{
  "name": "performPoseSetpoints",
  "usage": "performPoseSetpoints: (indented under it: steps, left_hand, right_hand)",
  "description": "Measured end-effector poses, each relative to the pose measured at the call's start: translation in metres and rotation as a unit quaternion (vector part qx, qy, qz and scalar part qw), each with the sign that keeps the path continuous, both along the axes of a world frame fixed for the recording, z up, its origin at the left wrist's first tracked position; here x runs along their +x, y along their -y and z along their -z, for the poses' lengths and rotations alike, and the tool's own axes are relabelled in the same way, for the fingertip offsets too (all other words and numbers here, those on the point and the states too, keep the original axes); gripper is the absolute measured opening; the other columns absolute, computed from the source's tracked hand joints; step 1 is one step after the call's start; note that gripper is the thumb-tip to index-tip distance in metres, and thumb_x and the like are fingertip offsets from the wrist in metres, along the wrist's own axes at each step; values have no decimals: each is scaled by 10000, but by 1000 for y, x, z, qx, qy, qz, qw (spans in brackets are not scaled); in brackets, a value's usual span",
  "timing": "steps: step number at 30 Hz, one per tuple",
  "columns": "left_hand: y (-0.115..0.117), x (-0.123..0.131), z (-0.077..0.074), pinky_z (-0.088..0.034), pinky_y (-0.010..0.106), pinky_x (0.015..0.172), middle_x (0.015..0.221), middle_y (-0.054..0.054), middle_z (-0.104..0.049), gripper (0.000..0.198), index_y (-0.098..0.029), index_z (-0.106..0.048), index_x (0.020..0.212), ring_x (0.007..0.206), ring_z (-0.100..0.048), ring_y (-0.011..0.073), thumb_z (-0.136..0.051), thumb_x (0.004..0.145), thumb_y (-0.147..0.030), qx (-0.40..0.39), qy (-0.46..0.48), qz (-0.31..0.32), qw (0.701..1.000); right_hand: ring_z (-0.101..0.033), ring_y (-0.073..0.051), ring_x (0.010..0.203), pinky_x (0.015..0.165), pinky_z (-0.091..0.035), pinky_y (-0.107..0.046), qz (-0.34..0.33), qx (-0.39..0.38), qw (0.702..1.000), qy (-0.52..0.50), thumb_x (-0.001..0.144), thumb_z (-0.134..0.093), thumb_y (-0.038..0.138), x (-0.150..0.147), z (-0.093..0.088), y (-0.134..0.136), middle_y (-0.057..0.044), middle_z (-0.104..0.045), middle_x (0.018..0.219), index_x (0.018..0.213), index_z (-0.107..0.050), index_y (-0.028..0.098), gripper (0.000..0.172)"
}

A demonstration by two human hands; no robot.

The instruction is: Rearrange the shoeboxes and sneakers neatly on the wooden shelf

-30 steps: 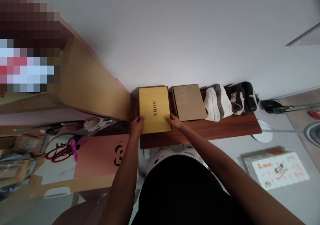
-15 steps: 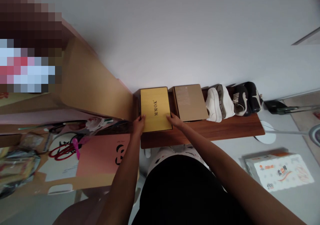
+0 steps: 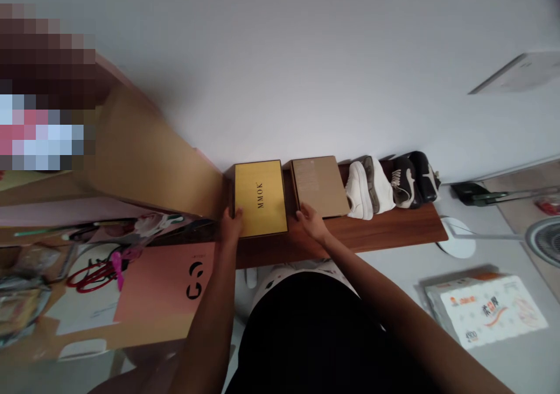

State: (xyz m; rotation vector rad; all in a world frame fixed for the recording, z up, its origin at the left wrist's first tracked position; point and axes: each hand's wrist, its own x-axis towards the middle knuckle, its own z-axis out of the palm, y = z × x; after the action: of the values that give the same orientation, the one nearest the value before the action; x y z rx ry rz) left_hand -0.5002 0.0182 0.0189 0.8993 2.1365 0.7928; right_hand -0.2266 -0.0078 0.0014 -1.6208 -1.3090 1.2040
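Note:
A yellow shoebox (image 3: 271,199) lettered MMOK sits at the left end of a dark red-brown wooden bench (image 3: 394,227). My left hand (image 3: 231,225) is at its near left edge, the thumb over the edge and the other fingers down along the side, partly hidden. My right hand (image 3: 311,222) is off the yellow box, over the gap beside it, at the near left corner of a plain brown cardboard box (image 3: 321,187). Its thumb and fingers are apart; whether they touch the brown box I cannot tell.
White sneakers (image 3: 380,187) and black shoes (image 3: 406,184) line the bench's right end against the wall. A large cardboard carton (image 3: 153,155) stands left. A pink sheet (image 3: 161,283) and red-handled scissors (image 3: 87,276) lie nearer. A white tissue pack (image 3: 494,309) rests on the floor.
My right hand has let go of the yellow shoebox's right side and moved toward the brown box. My left hand stays at the yellow box. The whole view has shifted slightly.

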Motion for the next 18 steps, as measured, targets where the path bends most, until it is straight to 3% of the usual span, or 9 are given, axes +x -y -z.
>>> performPoseSetpoints:
  steps: [4, 7, 10, 14, 18]
  left_hand:
    - [2, 43, -12, -340, 391, 1170, 1495, 183, -500, 560, -100, -498, 1403, 1392, -468, 252, -601, 931, -384, 94, -24, 27, 995]
    - [-2, 99, -11, -342, 362, 1176, 1488, 150, -518, 508, -151, -530, 1387, 1390, -474, 228, -577, 944, -394, 139, 75, 86, 984]
    - [-14, 154, 1, -343, 363, 1177, 1498, 142, -511, 507, -164, -538, 1398, 1396, -471, 240, -573, 941, -383, 126, 171, 132, 968]
    - [-35, 195, 28, -283, 365, 1203, 1559, 161, -423, 540, -130, -494, 1442, 1454, -386, 251, -534, 950, -352, 61, 168, 86, 980]
    - [-48, 202, 50, -340, 355, 1162, 1424, 200, -568, 465, -83, -618, 1298, 1399, -464, 277, -431, 985, -372, -9, 151, 3, 989]
  right_hand:
    - [-674, -262, 1067, 972, -533, -447, 111, 29, 992, 46, 899, -514, 489, 68, -20, -1, -174, -692, 1210, 1238, -634, 137, 503]
    - [-665, -273, 1078, 992, -516, -468, 143, 24, 985, 92, 884, -520, 464, 113, -27, -13, -174, -689, 1209, 1232, -643, 130, 497]
    - [-638, -294, 1145, 1034, -484, -475, 148, 9, 981, 127, 880, -516, 443, 141, -26, -28, -178, -660, 1273, 1266, -628, 127, 511]
    - [-587, -311, 1247, 1092, -437, -461, 118, -31, 982, 144, 882, -510, 385, 152, -18, -47, -187, -609, 1362, 1356, -561, 106, 552]
    - [-513, -311, 1346, 1145, -377, -443, 86, -82, 980, 157, 889, -493, 310, 149, -8, -66, -188, -545, 1442, 1420, -488, 88, 576]
